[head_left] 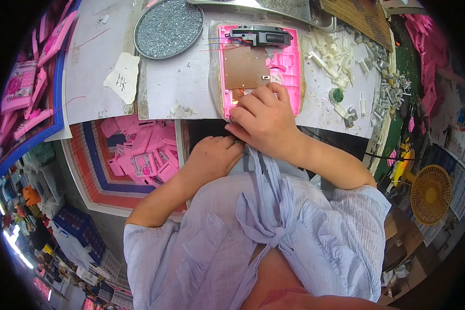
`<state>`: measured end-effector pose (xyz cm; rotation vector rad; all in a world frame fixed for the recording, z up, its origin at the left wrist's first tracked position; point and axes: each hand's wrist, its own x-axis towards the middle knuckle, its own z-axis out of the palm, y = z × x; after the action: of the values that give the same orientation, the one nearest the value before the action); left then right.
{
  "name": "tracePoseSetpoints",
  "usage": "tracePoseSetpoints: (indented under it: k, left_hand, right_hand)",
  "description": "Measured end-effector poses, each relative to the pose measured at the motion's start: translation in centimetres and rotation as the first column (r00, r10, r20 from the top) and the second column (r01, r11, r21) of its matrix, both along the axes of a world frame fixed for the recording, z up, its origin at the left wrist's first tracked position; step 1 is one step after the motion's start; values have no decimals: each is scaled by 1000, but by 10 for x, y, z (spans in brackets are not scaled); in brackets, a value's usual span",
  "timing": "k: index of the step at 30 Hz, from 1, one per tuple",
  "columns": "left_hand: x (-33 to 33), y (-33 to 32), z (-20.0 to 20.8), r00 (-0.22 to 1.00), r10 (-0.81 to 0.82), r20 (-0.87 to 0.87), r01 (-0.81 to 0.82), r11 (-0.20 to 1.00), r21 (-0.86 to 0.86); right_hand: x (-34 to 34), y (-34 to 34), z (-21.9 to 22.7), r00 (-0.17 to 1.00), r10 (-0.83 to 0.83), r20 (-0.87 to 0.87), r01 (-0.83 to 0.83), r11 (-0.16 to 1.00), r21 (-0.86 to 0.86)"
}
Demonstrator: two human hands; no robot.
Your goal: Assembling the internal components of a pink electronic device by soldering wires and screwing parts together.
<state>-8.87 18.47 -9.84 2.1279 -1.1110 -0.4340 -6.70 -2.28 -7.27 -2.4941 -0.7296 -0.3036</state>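
A pink plastic casing half [293,77] lies near the table's front edge, open side up. Inside it are a brown circuit board [245,67] and, across its far end, a black and grey mechanism [261,37] with thin coloured wires trailing left. My right hand [267,121] reaches over the casing's near left corner, its fingers bent and drawn together; what they grip, if anything, is hidden. Just below the table edge my left hand [214,156] is curled close to my right thumb. Its fingers are pressed together, and I cannot see anything in them.
A round tray of screws [169,28] stands at the far left of the casing. White plastic parts [330,57] and small metal pieces [392,88] are heaped on the right. Below the table, a striped bin [95,170] holds pink casings [144,150]. A yellow fan [430,195] stands at right.
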Motion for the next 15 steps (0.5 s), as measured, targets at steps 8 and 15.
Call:
tracePoseSetpoints:
  k: [8, 15]
  left_hand:
    - [77, 1, 12, 983, 82, 165, -39, 968, -246]
    - [89, 6, 15, 991, -16, 132, 53, 958, -282]
  right_hand:
    - [0, 0, 8, 1000, 7, -21, -8, 996, -87]
    - [107, -154, 75, 976, -203, -78, 214, 963, 162]
